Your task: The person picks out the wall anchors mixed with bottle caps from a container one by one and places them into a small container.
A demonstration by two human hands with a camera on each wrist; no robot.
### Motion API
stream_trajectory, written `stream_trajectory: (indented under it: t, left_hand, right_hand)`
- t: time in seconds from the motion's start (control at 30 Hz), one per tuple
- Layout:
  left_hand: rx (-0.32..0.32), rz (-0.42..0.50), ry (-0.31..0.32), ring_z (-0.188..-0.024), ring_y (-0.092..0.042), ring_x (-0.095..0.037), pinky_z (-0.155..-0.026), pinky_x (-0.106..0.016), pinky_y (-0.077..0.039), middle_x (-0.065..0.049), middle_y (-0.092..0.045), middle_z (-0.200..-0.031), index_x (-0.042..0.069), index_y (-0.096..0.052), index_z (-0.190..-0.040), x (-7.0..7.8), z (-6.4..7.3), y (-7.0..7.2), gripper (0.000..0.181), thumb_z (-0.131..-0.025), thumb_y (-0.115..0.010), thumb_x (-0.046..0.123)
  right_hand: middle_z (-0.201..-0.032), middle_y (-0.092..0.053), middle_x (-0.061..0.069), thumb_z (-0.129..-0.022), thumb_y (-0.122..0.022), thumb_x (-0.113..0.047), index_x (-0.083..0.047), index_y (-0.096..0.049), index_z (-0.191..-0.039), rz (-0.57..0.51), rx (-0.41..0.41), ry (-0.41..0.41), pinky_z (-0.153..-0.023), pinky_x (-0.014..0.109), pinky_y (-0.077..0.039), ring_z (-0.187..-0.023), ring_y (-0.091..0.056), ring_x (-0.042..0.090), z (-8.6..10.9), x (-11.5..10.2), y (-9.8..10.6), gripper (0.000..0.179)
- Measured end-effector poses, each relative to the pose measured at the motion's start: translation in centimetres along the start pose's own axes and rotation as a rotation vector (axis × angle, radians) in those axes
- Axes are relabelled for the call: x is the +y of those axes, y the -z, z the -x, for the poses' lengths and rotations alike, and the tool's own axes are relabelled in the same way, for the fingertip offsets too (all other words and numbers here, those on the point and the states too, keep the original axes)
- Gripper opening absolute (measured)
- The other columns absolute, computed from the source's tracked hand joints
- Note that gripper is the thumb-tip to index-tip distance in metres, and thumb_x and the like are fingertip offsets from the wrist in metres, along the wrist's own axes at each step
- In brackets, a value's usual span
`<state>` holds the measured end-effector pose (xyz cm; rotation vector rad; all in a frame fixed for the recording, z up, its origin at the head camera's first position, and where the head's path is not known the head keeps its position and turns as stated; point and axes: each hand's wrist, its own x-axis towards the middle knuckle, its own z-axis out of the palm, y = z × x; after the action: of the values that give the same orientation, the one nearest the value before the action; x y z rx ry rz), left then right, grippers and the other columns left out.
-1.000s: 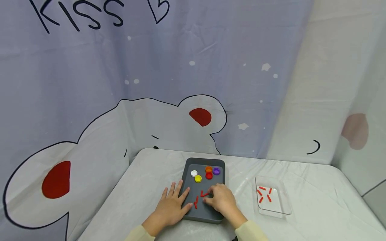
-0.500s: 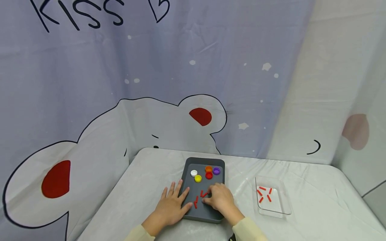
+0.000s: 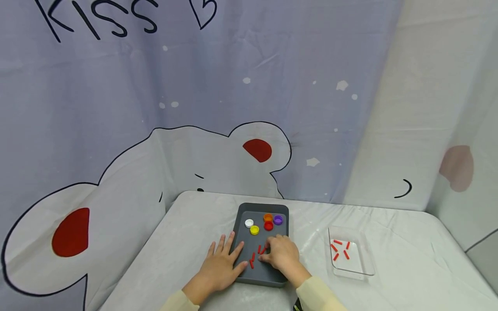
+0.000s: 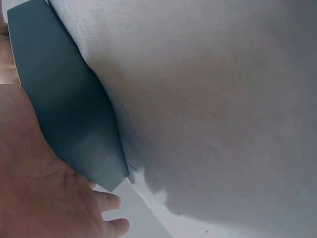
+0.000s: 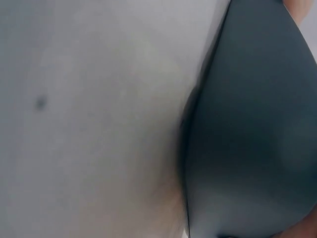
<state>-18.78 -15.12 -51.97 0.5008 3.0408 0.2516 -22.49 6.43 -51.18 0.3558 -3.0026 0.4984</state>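
Note:
My left hand lies with spread fingers over the left edge of a grey tray. In the left wrist view, its palm is beside the tray's outer wall. Over the tray's middle, my right hand has its thumb and bent index finger at a short red stick, which looks pinched by its upper end. Several more red sticks lie just left of those fingertips. The right wrist view shows mostly the tray wall, with the fingertips hidden.
Toward the tray's far end sit small round caps: white, yellow, orange, red and purple. A clear plastic box with several red sticks stands right of the tray on the white-covered table.
The red stick at my right fingertips has turned from nearly level to a steeper slant. My right hand has shifted very slightly; the left hand stays on the tray edge.

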Motion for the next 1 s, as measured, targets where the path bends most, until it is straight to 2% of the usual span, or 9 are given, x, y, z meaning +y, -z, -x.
stream_trajectory:
  t: [0.5, 0.73, 1.0]
  left_hand:
    - [-0.005, -0.003, -0.011, -0.152, -0.017, -0.045, -0.118, -0.066, -0.018, -0.016, -0.018, -0.168, 0.020, -0.043, -0.156, 0.37, 0.59, 0.98, 0.067, -0.103, -0.040, 0.061]
    - [0.015, 0.011, -0.022, -0.151, -0.019, -0.047, -0.117, -0.067, -0.018, -0.018, -0.021, -0.167, 0.018, -0.045, -0.155, 0.23, 0.44, 0.62, 0.066, -0.103, -0.043, 0.059]
    - [0.013, 0.009, -0.019, -0.152, -0.018, -0.045, -0.117, -0.067, -0.016, -0.016, -0.018, -0.168, 0.020, -0.043, -0.156, 0.12, 0.05, 0.10, 0.069, -0.102, -0.040, 0.063]
  right_hand:
    - [-0.079, -0.053, 0.000, -0.075, -0.086, -0.048, -0.022, -0.066, -0.084, 0.040, -0.053, -0.027, -0.069, 0.040, -0.048, -0.074, -0.053, 0.023, -0.46, -0.62, 0.19, 0.034]
    - [-0.079, -0.053, 0.001, -0.077, -0.085, -0.048, -0.024, -0.063, -0.082, 0.051, -0.079, -0.049, -0.067, 0.040, -0.047, -0.073, -0.052, 0.023, -0.57, -0.68, -0.08, 0.033]
    - [-0.079, -0.053, 0.002, -0.079, -0.085, -0.046, -0.023, -0.062, -0.081, 0.058, -0.083, -0.049, -0.064, 0.040, -0.047, -0.072, -0.052, 0.023, -0.72, -0.44, -0.04, 0.032]
